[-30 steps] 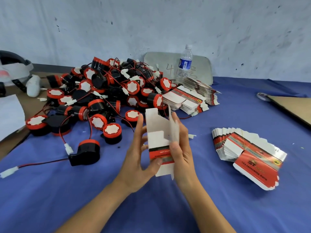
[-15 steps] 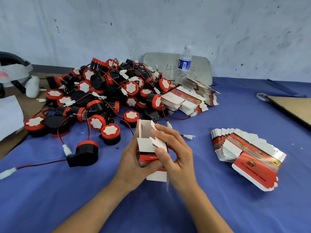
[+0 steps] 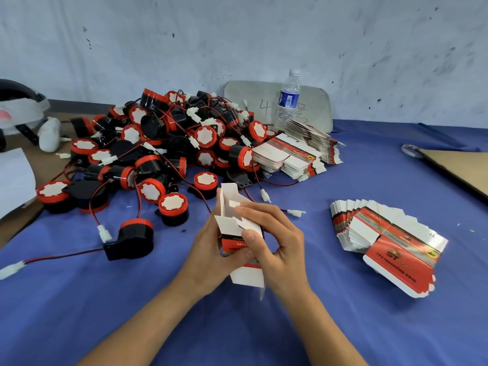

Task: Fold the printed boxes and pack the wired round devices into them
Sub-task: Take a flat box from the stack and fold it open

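**Both hands on a half-folded box**

Nearest us, over the blue-covered desk (image 3: pixel 343 326), we see the left hand (image 3: pixel 211 249) and the right hand (image 3: pixel 280 249) clamped on one printed box (image 3: pixel 247 276), held upright between them. The left fingers (image 3: pixel 219 207) curl round its left side. The right fingers (image 3: pixel 253 207) lie across the white top flaps, which stand open, and the right thumb presses the front face just above the red band.

At nine o'clock from the box a single round device (image 3: pixel 134 239) lies on the cloth. Its red-and-black wire runs off to a white plug (image 3: pixel 10 269) near the left edge. At three o'clock, well apart from the hands, sits a fanned bundle of flat boxes (image 3: pixel 390 247).

Farther back, from ten to twelve o'clock, we find the heap of wired round devices (image 3: pixel 163 143). Touching it at one o'clock is a second stack of flat boxes (image 3: pixel 295 154). Behind that stack a water bottle (image 3: pixel 287 101) stands upright before a grey board (image 3: pixel 250 101) leaning on the wall.
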Motion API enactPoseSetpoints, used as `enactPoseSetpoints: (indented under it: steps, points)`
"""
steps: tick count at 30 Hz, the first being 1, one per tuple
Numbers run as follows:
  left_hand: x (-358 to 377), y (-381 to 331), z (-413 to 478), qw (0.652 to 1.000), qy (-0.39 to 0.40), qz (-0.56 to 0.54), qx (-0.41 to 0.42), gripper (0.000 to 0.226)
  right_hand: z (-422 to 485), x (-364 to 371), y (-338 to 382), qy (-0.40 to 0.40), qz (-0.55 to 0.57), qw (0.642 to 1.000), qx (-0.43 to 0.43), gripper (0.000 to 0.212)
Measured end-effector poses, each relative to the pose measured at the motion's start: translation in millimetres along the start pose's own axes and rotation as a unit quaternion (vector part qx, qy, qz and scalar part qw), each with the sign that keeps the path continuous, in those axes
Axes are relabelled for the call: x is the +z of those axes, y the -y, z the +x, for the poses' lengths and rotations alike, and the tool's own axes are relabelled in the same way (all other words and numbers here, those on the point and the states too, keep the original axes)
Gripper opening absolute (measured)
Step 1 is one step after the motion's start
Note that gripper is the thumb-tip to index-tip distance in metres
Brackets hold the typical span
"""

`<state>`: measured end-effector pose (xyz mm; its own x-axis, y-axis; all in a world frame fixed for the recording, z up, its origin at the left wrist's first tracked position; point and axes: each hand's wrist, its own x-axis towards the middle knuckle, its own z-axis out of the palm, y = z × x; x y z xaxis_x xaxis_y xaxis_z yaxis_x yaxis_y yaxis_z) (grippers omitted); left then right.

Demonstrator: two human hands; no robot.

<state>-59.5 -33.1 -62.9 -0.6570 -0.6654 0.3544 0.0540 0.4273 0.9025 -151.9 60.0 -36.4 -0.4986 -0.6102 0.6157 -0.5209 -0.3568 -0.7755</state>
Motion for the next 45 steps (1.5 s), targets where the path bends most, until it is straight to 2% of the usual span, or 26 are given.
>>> enactPoseSetpoints:
  steps: [3,5,8,13,16,18,22,25,28,32,37,41,45]
  points:
    - [-0.8,-0.5,0.4,1.0,0.008,-0.009,0.003,0.055,0.6,1.6,1.1,0.001,0.01,1.0,0.021,0.038]
    - [-0.5,0.4,-0.9,1.0,0.015,-0.015,0.013,0.065,1.4,0.9,1.9,0.001,0.024,0.999,0.036,0.037]
    - [0.5,-0.8,-3.5,0.999,0.025,-0.013,0.039,0.079,2.9,-2.7,4.5,0.022,0.078,0.995,0.059,0.034]
    - [-0.4,-3.6,-4.8,0.998,0.038,-0.016,0.042,0.08,2.5,-3.3,9.0,0.068,0.17,0.978,0.099,0.032]
    - [-2.3,-2.0,-5.5,0.998,0.038,-0.019,0.049,0.093,2.5,-3.6,9.1,0.077,0.189,0.972,0.117,0.033]
    - [-2.7,-1.5,-5.8,0.998,0.038,-0.01,0.056,0.098,2.3,-4.9,8.1,0.074,0.176,0.974,0.118,0.039]
    - [-0.8,0.3,-6.0,0.998,0.033,0.004,0.06,0.095,2.2,-5.7,6.7,0.057,0.085,0.992,0.069,0.032]
    - [-0.2,-0.8,-5.4,0.997,0.025,0.009,0.075,0.095,1.1,-2.4,9.1,0.039,0.061,0.997,0.038,0.023]
    - [-0.9,-6.9,-4.2,0.995,0.015,-0.031,0.089,0.087,0.0,0.3,8.8,0.016,0.042,0.998,0.035,0.021]
    - [-2.0,-18.3,-4.4,0.989,-0.012,-0.111,0.098,0.062,1.3,0.7,8.2,0.024,0.016,1.0,0.008,0.023]
    - [-0.1,-14.8,-6.9,0.982,-0.026,-0.154,0.102,0.057,0.2,1.6,8.7,0.028,0.015,0.999,0.013,0.026]
    - [-2.3,-14.4,-4.8,0.977,-0.034,-0.166,0.129,0.037,0.1,1.0,8.6,0.034,0.017,0.999,0.021,0.029]
    - [-4.4,-5.0,-4.3,0.968,-0.043,-0.224,0.104,0.023,-1.7,0.6,7.2,0.035,0.009,0.999,0.033,0.035]
